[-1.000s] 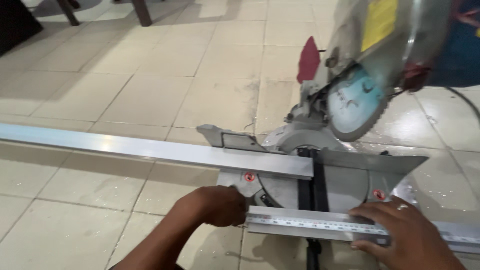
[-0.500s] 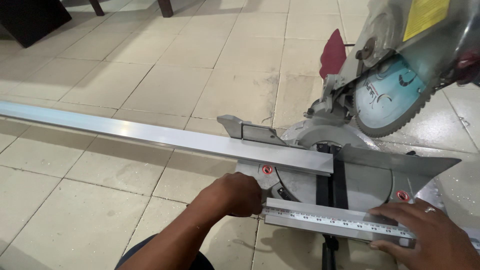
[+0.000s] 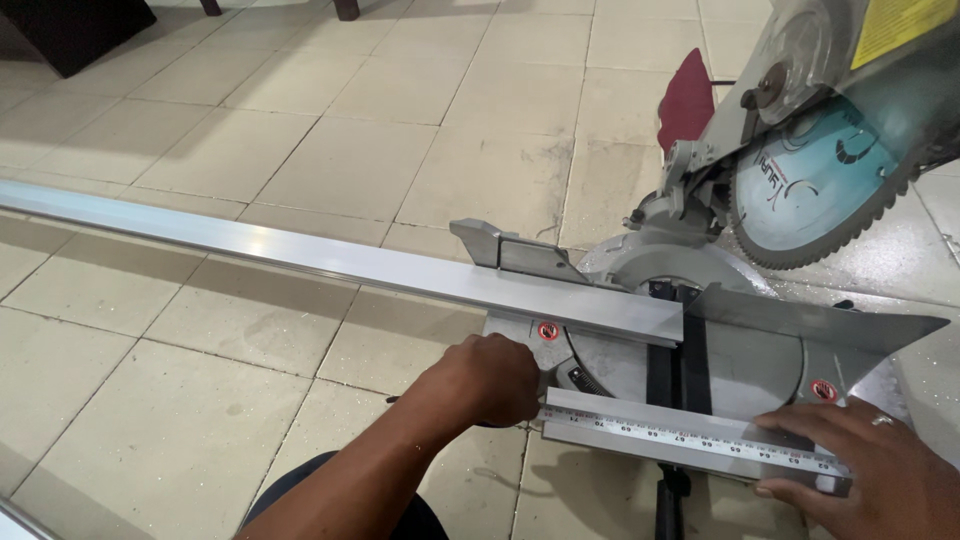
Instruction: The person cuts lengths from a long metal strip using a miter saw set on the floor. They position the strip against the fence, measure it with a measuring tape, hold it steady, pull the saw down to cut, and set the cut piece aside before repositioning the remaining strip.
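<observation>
A short aluminium bar [image 3: 690,440] lies across the front of a mitre saw's base [image 3: 760,360], and a tape measure blade [image 3: 680,436] is stretched along it. My left hand [image 3: 488,378] is closed at the bar's left end, where it holds the tape. My right hand [image 3: 870,470] presses the tape and the bar's right end with spread fingers. A long aluminium profile [image 3: 330,262] rests against the saw fence and runs far out to the left over the floor. The toothed saw blade [image 3: 815,190] is raised at the upper right.
The saw stands on a tiled floor [image 3: 250,170] dusted with fine metal chips near its base. A dark red dust bag [image 3: 688,100] sticks out behind the saw. Dark furniture [image 3: 70,30] and chair legs sit at the far top left.
The view has drifted a little, so the saw sits further right and lower. My hands stay on the short bar, with the tape stretched between them.
</observation>
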